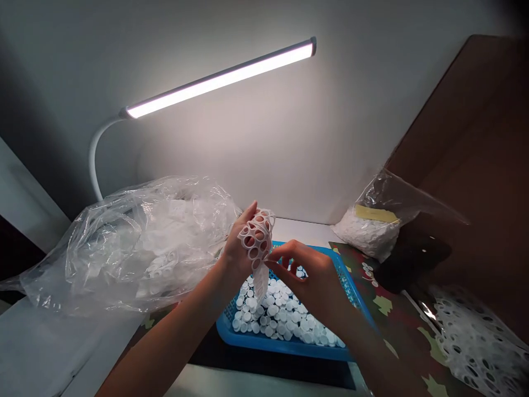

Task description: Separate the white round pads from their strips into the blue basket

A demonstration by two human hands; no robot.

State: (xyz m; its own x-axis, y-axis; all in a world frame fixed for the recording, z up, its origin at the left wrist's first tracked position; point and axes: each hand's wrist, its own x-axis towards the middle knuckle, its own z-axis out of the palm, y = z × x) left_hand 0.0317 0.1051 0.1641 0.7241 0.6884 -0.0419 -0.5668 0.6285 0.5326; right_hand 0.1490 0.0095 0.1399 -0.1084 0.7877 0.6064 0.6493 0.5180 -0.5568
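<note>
My left hand [236, 252] is closed round a white sheet [257, 227] full of round holes, which is folded over the fingers with its lower end hanging down. Thumb and forefinger of my right hand [312, 270] pinch together at the sheet's right edge; anything small between the fingertips is hidden. Both hands are above a blue plastic basket [285, 347]. Many small white round discs [285, 314] lie loose inside it.
A large clear plastic bag [124, 248] of white pieces fills the left side. A lit lamp [223, 77] hangs overhead. On the right stand a clear bag of white bits [367, 234], a dark object [413, 256] and a pile of white perforated sheets [475, 342].
</note>
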